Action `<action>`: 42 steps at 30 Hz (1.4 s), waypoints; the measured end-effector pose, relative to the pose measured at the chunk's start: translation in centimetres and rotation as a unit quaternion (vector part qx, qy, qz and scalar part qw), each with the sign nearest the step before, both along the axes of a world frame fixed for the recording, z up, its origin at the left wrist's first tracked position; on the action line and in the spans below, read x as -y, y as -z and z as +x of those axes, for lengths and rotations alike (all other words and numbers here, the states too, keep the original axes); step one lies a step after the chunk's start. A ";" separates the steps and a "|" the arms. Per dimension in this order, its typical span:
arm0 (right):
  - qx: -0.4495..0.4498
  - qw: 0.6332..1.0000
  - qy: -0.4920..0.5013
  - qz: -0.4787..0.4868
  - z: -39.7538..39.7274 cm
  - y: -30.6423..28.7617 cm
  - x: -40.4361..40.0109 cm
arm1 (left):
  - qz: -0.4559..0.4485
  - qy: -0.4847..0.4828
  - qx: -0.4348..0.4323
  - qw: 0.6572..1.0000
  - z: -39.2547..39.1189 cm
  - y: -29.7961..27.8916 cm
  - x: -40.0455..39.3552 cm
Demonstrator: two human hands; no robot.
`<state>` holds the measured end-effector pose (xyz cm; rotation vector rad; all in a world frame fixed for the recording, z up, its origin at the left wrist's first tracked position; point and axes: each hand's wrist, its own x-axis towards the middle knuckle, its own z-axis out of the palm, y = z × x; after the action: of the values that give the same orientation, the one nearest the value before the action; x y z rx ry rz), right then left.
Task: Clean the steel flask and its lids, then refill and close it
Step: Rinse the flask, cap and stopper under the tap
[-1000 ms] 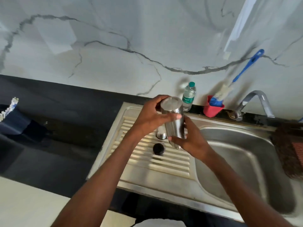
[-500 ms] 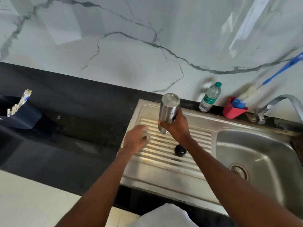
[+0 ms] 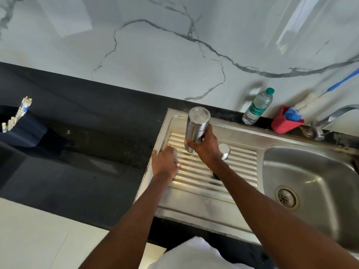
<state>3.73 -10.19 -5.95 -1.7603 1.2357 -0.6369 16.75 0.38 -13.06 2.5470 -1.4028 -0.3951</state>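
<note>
The steel flask (image 3: pixel 197 125) hangs mouth-down over the ridged drainboard (image 3: pixel 204 171), the right hand (image 3: pixel 206 149) curled round its lower end. A steel lid (image 3: pixel 224 150) sits just beside that hand; a dark cap seems to lie under the wrist, mostly hidden. The left hand (image 3: pixel 165 162) rests on the ridges, fingers bent, possibly over something small. A wet, smooth flask could slip and strike the lid.

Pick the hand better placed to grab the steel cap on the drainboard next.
Left. The right hand grips the inverted flask, so it is busy. The left hand rests on the drainboard holding nothing visible, though the steel cap lies beyond the right wrist.
</note>
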 end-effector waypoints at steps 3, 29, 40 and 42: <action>-0.002 1.000 -0.013 0.006 0.1 0.0 0.2 | 0.009 0.004 0.011 1.000 0.2 -0.1 0.0; -0.091 0.982 0.138 -0.096 -12.8 1.6 -1.3 | -0.146 0.163 -0.018 0.976 -7.2 0.0 -1.9; -0.307 0.935 -0.167 -0.067 -10.3 3.7 4.5 | -0.040 0.141 0.004 0.989 -9.9 -1.0 -1.2; -0.247 0.960 -0.108 -0.075 -11.0 3.9 4.2 | -0.005 0.120 -0.045 0.992 -9.9 -1.4 -0.8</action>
<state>-7.27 -14.39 -9.86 -2.2326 1.3164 -0.1647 6.89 1.19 -11.65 2.3255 -1.6776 -0.5329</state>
